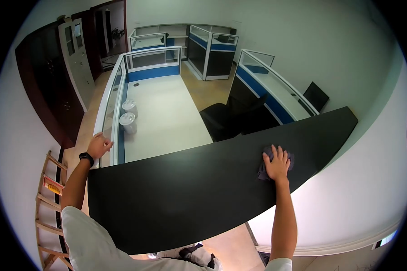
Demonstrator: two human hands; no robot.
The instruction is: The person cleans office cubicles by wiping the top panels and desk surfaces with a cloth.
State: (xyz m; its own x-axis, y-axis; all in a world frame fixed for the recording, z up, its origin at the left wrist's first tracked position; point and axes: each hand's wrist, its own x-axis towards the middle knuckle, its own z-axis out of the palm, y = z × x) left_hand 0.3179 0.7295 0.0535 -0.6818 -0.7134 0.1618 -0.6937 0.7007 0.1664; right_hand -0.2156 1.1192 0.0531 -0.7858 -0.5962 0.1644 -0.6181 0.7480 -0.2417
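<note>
My right hand [277,163] presses a bunched dark grey cloth [261,173] down onto the black curved countertop [185,189], toward its right end. The palm hides much of the cloth, and its folds show on both sides of the fingers. At the counter's left end, my left hand [99,145], with a black watch [86,158] on the wrist, is closed over the white-framed glass partition [105,101]. Its fingers curl over the top rail, though their tips are partly hidden.
Two clear lidded containers [128,123] stand on the white desk [167,108] beyond the counter. A black chair [226,115] sits right of the desk, and a monitor [316,96] further right. A wooden ladder [49,221] leans at left. Dark cabinets [49,86] line the left wall.
</note>
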